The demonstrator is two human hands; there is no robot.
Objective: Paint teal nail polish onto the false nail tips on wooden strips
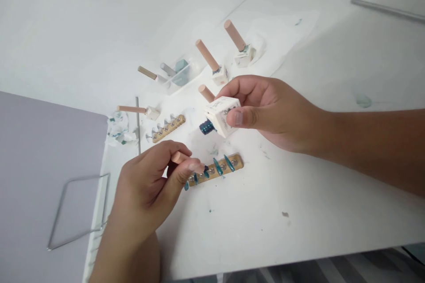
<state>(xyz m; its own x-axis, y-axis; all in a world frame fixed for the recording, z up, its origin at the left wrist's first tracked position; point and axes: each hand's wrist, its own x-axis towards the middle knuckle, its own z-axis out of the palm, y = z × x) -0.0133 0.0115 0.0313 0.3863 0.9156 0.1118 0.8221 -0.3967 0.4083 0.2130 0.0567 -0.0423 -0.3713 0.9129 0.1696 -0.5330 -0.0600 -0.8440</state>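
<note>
My left hand [156, 181] is closed around the pink cap of a nail polish brush [179, 157]. Its dark tip is at a teal false nail [206, 174], one of several on a wooden stand [237, 161]; whether it touches is hard to tell. Between thumb and fingers, my right hand [262, 112] grips a white square nail polish bottle [224, 117], tilted so that its uncapped neck, coated in dark blue-teal polish, points left. Behind this bottle shows another pink cap [206, 93].
A second wooden stand [169, 128] holds clear false nails. Pink-capped bottles [221, 75], [245, 55], [152, 112] stand further back. A clear tray [186, 82] holds more bottles. Crumpled stained tissue [117, 126] lies left by a grey rod [137, 119]. Metal wire frames [61, 203] flank the white table [299, 239].
</note>
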